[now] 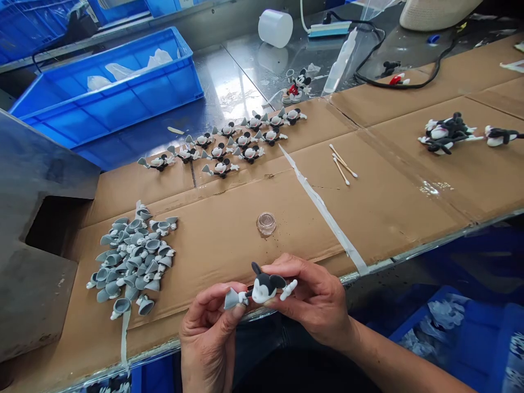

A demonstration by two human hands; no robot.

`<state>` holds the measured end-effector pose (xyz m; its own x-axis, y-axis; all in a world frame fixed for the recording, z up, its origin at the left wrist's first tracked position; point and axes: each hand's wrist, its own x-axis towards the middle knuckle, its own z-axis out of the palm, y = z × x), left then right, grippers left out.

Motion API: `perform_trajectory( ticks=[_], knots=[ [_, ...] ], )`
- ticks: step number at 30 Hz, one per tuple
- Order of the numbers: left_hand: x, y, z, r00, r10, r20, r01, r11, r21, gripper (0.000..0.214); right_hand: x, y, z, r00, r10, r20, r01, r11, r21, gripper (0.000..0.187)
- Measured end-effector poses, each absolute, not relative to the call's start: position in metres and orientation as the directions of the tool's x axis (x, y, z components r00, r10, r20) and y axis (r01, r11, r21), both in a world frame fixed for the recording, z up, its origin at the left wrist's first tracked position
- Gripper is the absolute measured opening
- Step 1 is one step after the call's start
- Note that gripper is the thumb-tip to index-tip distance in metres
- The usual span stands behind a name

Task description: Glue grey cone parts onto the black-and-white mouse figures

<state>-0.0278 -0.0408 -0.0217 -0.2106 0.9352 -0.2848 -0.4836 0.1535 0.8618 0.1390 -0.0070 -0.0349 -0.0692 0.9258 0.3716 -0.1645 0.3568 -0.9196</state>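
- We see cardboard [221,218] over part of the metal counter [223,76].
- On bare metal, a blue crate [135,101].
- On cardboard, gray pieces [133,256], mouse figures [244,140], cotton swabs [343,160], a clear dish [267,224].

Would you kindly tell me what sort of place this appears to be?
Most likely a toy workshop or factory workbench: loose gray parts lie in a heap, near-identical toy figures lie in rows, and a large blue bin stands behind them.

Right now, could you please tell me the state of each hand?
Left hand: closed, holding the grey cone piece.
Right hand: closed, holding the black-and-white mouse figure.
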Motion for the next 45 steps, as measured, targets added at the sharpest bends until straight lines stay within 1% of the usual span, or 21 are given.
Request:
perform_trajectory(
  ticks=[6,13,19,26,33,41,45],
  knots=[
    [-0.026,-0.042,-0.021,-0.219,0.946,-0.240,-0.449,0.121,0.885,0.023,0.140,-0.006,-0.036,-0.076,0.915,0.396,-0.180,0.378,-0.908,0.031],
    [-0.017,-0.037,-0.017,-0.296,0.943,-0.151,-0.396,0.022,0.918,0.023,0.140,-0.005,-0.035,-0.077,0.902,0.424,-0.182,0.406,-0.896,0.031],
    [-0.018,-0.039,-0.022,-0.279,0.955,-0.104,-0.362,-0.004,0.932,0.022,0.142,-0.006,-0.035,-0.083,0.912,0.402,-0.195,0.381,-0.904,0.027],
    [-0.023,-0.040,-0.031,-0.227,0.974,0.000,-0.319,-0.075,0.945,0.024,0.143,-0.007,-0.036,-0.098,0.908,0.408,-0.220,0.380,-0.899,0.026],
    [-0.026,-0.039,-0.038,-0.196,0.978,0.073,-0.306,-0.132,0.943,0.027,0.144,-0.008,-0.039,-0.107,0.913,0.395,-0.195,0.370,-0.908,0.026],
    [-0.025,-0.039,-0.041,-0.214,0.970,0.116,-0.302,-0.179,0.936,0.027,0.143,-0.008,-0.039,-0.101,0.902,0.419,-0.172,0.399,-0.901,0.023],
    [-0.023,-0.039,-0.041,-0.269,0.960,0.079,-0.317,-0.166,0.934,0.023,0.143,-0.008,-0.040,-0.103,0.904,0.415,-0.174,0.395,-0.902,0.023]
  ],
)
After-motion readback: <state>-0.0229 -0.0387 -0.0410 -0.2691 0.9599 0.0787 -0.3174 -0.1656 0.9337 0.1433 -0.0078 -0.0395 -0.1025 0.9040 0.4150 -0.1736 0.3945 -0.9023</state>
